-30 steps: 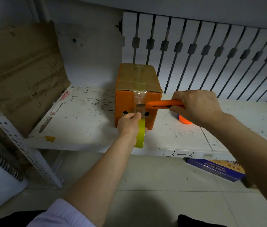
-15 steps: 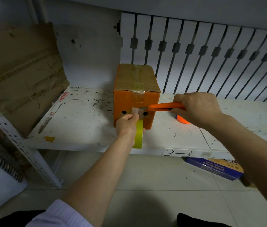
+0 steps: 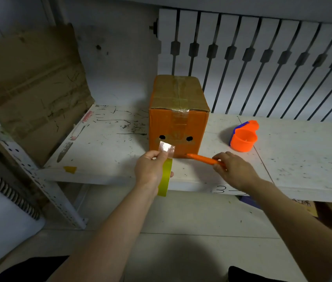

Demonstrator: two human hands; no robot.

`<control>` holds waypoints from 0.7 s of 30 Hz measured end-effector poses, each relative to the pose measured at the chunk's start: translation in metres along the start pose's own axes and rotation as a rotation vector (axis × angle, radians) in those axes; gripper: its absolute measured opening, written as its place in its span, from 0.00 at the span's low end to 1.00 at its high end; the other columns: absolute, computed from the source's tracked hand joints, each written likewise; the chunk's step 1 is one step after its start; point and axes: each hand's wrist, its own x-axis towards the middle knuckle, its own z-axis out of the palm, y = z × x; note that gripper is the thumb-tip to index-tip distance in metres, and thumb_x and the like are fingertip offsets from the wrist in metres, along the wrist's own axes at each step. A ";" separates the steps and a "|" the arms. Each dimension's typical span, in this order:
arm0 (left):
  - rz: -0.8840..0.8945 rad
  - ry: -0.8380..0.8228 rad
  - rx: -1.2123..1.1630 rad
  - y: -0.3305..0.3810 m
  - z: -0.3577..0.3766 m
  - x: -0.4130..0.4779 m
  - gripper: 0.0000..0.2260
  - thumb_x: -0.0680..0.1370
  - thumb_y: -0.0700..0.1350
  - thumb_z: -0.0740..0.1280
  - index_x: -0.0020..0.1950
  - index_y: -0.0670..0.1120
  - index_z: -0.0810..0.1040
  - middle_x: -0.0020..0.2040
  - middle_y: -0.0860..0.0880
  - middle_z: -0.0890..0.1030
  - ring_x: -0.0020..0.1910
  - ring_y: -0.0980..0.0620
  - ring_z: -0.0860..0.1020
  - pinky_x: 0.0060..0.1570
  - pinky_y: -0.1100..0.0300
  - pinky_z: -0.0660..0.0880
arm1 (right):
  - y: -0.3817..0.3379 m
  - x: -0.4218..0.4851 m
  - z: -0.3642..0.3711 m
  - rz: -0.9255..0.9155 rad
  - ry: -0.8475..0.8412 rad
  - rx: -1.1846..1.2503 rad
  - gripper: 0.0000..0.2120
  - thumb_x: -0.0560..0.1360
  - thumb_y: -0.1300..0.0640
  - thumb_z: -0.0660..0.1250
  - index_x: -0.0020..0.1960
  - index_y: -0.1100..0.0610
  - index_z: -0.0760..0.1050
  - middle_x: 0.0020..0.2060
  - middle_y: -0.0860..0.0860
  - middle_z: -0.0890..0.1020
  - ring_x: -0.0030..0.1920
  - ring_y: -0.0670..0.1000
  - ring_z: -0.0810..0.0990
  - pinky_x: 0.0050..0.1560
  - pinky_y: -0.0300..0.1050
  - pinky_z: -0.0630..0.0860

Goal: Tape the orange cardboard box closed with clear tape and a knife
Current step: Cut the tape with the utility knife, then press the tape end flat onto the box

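Observation:
The orange cardboard box (image 3: 178, 127) stands on the white shelf (image 3: 108, 151), its top flaps down with clear tape running over the top and down the front face. My left hand (image 3: 151, 169) holds the yellow-green tape roll (image 3: 165, 178) just in front of the box, with a short free end of clear tape (image 3: 166, 147) sticking up from my thumb, detached from the box. My right hand (image 3: 232, 169) grips the orange knife (image 3: 202, 159), which lies low with its tip at the box's bottom front edge.
An orange and blue tape dispenser (image 3: 243, 139) sits on the shelf right of the box. A flattened brown cardboard sheet (image 3: 30, 84) leans at the left. A slatted white panel (image 3: 263, 64) stands behind. A blue box (image 3: 248, 200) lies on the floor under the shelf.
The knife has dropped from the tape on the box's front down to the shelf. The tape is now cut, and my left hand has pulled the roll back with a free end.

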 end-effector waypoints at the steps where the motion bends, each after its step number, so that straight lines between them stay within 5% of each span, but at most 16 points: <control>1: 0.009 0.006 0.017 -0.001 -0.003 0.000 0.07 0.77 0.48 0.65 0.39 0.50 0.77 0.45 0.43 0.83 0.22 0.55 0.79 0.28 0.61 0.77 | 0.000 0.002 0.012 0.000 -0.005 -0.014 0.17 0.78 0.48 0.59 0.65 0.52 0.71 0.55 0.53 0.77 0.52 0.53 0.75 0.52 0.50 0.74; 9: 0.013 -0.001 0.057 -0.004 -0.019 0.003 0.06 0.78 0.48 0.64 0.49 0.46 0.77 0.36 0.51 0.77 0.18 0.63 0.76 0.16 0.72 0.69 | -0.002 0.019 0.051 0.094 -0.027 -0.102 0.22 0.75 0.48 0.63 0.68 0.49 0.68 0.58 0.53 0.76 0.59 0.55 0.72 0.60 0.50 0.71; 13: -0.018 -0.011 0.052 -0.006 -0.026 0.001 0.07 0.77 0.47 0.65 0.51 0.45 0.78 0.39 0.48 0.78 0.20 0.56 0.77 0.16 0.72 0.68 | -0.028 0.019 0.039 0.139 0.107 -0.121 0.22 0.74 0.42 0.64 0.64 0.49 0.74 0.57 0.52 0.76 0.58 0.54 0.73 0.58 0.50 0.72; 15: -0.028 -0.017 0.056 -0.007 -0.030 -0.001 0.05 0.77 0.47 0.66 0.47 0.45 0.77 0.39 0.48 0.78 0.18 0.57 0.76 0.15 0.72 0.68 | -0.061 0.016 0.023 0.121 0.162 0.282 0.19 0.74 0.41 0.63 0.56 0.51 0.78 0.51 0.51 0.78 0.53 0.53 0.75 0.51 0.48 0.74; 17: -0.041 -0.031 0.059 -0.010 -0.034 -0.002 0.05 0.77 0.46 0.66 0.43 0.46 0.76 0.36 0.48 0.77 0.16 0.60 0.75 0.15 0.72 0.68 | -0.097 0.011 0.009 0.115 -0.060 0.847 0.15 0.76 0.44 0.62 0.49 0.53 0.79 0.46 0.50 0.80 0.45 0.50 0.76 0.44 0.42 0.72; 21: -0.122 -0.065 0.055 -0.018 -0.044 -0.005 0.04 0.75 0.44 0.68 0.45 0.44 0.77 0.40 0.44 0.79 0.22 0.51 0.77 0.17 0.67 0.71 | -0.136 0.011 0.013 0.051 -0.235 1.025 0.06 0.74 0.57 0.69 0.38 0.56 0.78 0.35 0.49 0.80 0.31 0.42 0.74 0.29 0.31 0.69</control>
